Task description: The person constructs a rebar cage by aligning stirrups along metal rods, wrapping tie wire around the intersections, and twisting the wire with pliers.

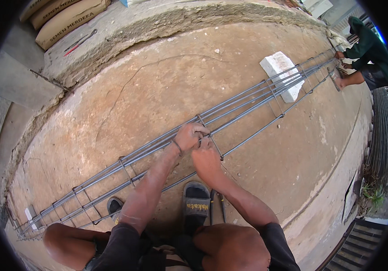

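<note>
The long steel cage [235, 119] slants from the lower left to the upper right of the frame, its bars running through a row of thin square stirrups. Near the center, the left hand [189, 136] and right hand [206, 156] meet knuckle to knuckle beside one stirrup [217, 147], where a bar crosses it. Both have bent fingers, but whether they grip bar, stirrup or something finer is hidden; working so close together probably lets one steady what the other handles.

A white block [277, 65] sits under the bars at upper right, seemingly to keep the steel off the floor [167, 97]; a smaller pale block [32, 216] by the lower-left end likely does likewise. At the far upper-right end, a co-worker's hand [340, 54] is at the cage. A red-handled tool [80, 43] lies out of the way at upper left.
</note>
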### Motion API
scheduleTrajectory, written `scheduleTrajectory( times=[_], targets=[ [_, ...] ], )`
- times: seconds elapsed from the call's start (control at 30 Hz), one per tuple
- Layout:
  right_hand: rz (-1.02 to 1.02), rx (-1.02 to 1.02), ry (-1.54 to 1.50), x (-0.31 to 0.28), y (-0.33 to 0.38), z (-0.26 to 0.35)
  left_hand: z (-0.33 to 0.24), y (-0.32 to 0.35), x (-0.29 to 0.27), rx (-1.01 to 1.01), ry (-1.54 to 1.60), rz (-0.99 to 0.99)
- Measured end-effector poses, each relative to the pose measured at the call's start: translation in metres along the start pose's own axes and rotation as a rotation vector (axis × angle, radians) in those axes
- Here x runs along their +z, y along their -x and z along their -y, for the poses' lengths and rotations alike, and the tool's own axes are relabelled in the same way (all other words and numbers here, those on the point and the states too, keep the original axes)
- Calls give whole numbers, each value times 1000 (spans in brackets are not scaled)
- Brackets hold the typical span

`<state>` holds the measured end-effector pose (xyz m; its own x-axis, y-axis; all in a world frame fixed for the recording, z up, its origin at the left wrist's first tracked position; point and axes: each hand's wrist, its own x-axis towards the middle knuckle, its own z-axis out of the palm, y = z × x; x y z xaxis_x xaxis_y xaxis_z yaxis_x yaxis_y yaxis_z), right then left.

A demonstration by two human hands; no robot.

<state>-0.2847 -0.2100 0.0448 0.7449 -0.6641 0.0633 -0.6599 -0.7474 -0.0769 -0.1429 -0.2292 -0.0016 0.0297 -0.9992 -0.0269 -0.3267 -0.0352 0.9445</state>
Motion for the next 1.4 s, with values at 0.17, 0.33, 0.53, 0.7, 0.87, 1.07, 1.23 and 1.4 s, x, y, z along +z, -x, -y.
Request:
scheduleTrajectory(
  times=[0.17, 0.33, 0.53, 0.7, 0.87, 1.07, 1.23, 1.4],
  targets=[
    [-40, -52, -124, -3, -46, -31, 16, -11, -14, -25, 139, 140],
    [103, -13, -347, -14, -88, -76, 9, -7, -8, -214, 386, 169],
    [103, 45, -196, 8, -54, -123, -2, 3, 8, -129, 397, 27],
    [255, -100, -64, -16, -10, -87, 7, 9, 7, -86, 302, -14],
    [317, -153, -227, -17, -16, -71, 8, 8, 6, -85, 321, 17],
    [120, 62, -549, -8, -52, -72, 11, 11, 4, -85, 391, 1],
    [39, 46, -430, 10, -48, -106, 6, 14, 8, -112, 398, -11],
    [145, -11, -143, -4, -12, -88, 0, 22, 11, -90, 288, -58]
  ],
)
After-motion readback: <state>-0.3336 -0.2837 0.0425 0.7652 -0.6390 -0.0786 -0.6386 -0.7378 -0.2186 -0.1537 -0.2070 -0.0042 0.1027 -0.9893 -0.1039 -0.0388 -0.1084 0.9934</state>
